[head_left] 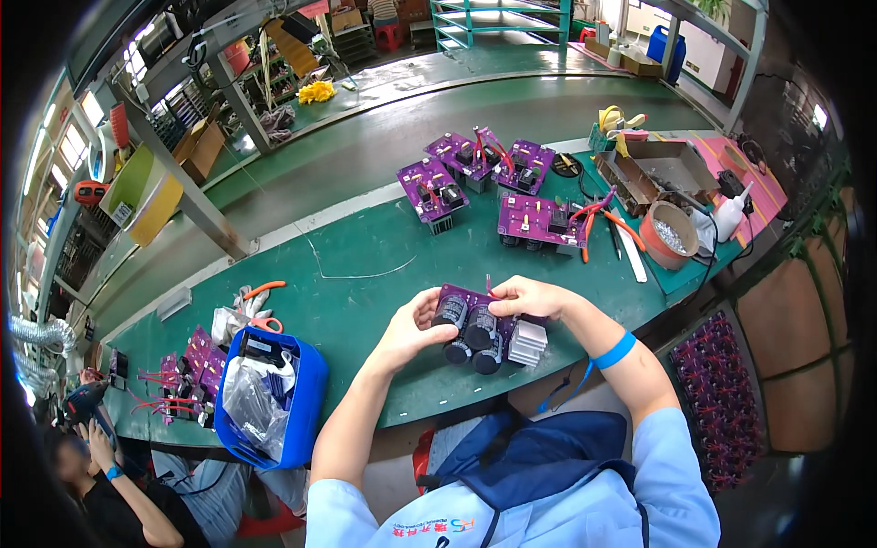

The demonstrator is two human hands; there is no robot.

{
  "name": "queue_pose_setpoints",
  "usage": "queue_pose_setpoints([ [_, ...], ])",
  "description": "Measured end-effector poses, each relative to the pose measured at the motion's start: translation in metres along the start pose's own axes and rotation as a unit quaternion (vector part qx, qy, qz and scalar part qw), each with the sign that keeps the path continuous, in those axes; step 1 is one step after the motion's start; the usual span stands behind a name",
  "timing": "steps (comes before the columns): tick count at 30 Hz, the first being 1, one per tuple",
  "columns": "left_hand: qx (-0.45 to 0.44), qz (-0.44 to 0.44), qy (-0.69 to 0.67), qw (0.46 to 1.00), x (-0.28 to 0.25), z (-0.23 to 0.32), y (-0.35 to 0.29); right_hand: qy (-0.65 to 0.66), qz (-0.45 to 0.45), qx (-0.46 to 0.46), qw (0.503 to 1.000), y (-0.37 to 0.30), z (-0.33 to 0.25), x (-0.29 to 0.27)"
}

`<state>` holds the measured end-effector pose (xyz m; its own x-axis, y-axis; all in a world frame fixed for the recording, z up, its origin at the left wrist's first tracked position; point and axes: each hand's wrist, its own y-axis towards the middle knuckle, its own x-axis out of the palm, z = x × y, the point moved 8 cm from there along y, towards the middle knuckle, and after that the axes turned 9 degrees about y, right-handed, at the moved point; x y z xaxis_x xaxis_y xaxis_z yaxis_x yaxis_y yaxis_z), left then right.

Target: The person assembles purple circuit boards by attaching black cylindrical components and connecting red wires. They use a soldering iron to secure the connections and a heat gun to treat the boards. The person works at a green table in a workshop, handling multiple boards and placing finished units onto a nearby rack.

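Between my two hands is a purple circuit board (454,293), tipped so that its black cylindrical capacitors (482,327) and a finned silver heat sink (527,344) face me. My left hand (411,329) grips the board's left side, thumb against a capacitor. On the opposite side, my right hand (528,299) has its fingers closed over the top edge, close to a short red wire. A blue wrist strap (614,351) circles my right forearm, its cord hanging down. Farther off on the green bench lie several similar boards, the closest being a purple board (539,222) with red wires.
Right: orange-handled pliers (625,230), a round tub of small metal parts (669,236), a cardboard tray (630,180) and a white squeeze bottle (730,215). Left: a blue bin (315,388) with plastic bags, and more wired boards (206,361). A co-worker (128,498) sits at lower left.
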<state>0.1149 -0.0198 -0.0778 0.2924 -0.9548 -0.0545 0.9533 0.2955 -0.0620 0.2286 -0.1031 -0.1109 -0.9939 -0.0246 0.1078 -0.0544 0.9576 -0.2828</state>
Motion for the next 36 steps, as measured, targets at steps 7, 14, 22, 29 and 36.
queue_pose_setpoints([
  [7, -0.068, 0.089, 0.06, 0.992, -0.008, -0.016, 0.014, 0.133, 0.009, 0.063, 0.989, 0.018, 0.018, -0.015],
  [14, -0.195, 0.063, 0.039, 0.978, -0.02, -0.041, 0.037, 0.086, -0.026, 0.088, 0.992, 0.025, 0.035, -0.025],
  [22, -0.196, 0.097, 0.052, 0.974, -0.014, -0.031, 0.038, 0.03, -0.051, 0.022, 0.998, 0.036, 0.057, -0.049],
  [29, -0.244, 0.028, 0.108, 0.963, -0.018, -0.042, 0.055, 0.259, -0.048, 0.082, 0.961, 0.043, 0.072, -0.051],
  [36, -0.245, 0.048, 0.134, 0.959, -0.031, -0.061, 0.074, 0.295, -0.09, 0.16, 0.938, 0.025, 0.048, -0.025],
])
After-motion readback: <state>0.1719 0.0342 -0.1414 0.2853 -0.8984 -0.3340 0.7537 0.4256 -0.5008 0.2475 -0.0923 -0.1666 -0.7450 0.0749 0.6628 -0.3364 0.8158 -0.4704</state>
